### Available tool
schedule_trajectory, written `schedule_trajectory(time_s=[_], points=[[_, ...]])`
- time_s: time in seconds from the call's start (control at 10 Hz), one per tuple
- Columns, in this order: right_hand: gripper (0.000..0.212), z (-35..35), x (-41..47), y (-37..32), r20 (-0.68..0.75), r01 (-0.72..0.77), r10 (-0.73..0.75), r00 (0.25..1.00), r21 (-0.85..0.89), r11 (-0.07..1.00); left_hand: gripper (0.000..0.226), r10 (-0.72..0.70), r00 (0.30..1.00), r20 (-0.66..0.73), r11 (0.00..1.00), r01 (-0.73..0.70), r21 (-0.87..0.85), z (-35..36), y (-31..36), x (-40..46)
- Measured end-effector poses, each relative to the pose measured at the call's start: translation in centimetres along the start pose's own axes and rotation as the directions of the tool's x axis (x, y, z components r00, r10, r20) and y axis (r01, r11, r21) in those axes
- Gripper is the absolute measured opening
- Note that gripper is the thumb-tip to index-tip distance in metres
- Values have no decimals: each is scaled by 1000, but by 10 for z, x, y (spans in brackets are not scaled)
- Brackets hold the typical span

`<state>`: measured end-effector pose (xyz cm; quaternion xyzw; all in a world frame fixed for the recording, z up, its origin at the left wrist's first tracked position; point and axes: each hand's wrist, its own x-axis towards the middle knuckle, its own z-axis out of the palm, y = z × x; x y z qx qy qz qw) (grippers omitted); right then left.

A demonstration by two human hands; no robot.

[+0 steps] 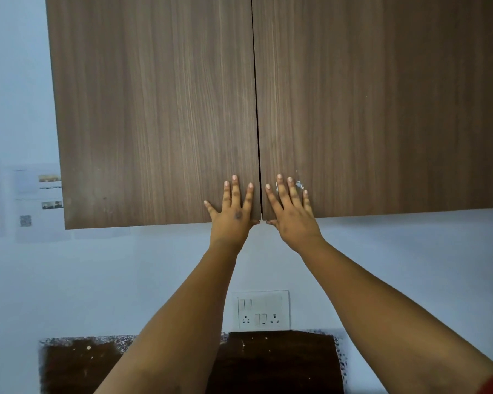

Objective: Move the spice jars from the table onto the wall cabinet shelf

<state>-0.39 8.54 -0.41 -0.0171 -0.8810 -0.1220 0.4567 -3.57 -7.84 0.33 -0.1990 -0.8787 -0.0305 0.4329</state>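
Both doors of the brown wood-grain wall cabinet [154, 109] are closed, meeting at a thin seam running toward 12 o'clock. The left hand [234, 211] lies flat with straight fingers on the left door's lower corner; the right hand [292, 211] lies likewise on the right door, fingers spread. Toward 6 o'clock a white switch-and-socket plate [264, 309] sits on the pale wall. No spice jars are in view.
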Motion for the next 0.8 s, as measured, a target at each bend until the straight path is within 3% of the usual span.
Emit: schedule_trajectory(time_s=[0.3, 0.5, 0.7, 0.8], points=[[92, -4, 0, -4, 12, 3, -2, 1000, -39, 999, 86, -9, 1000, -22, 1000, 10, 16, 2, 1, -2], [92, -6, -2, -3, 17, -17, 17, 1000, -12, 1000, 88, -54, 998, 31, 998, 54, -17, -5, 7, -3], [89, -18, -3, -18, 109, -96, 90, 990, 46, 994, 84, -70, 988, 140, 995, 80, -67, -27, 17, -6], [76, -30, -2, -32, 108, -139, 131, 986, 77, 987, 73, -15, 998, 68, 998, 19, -65, -37, 15, -10]])
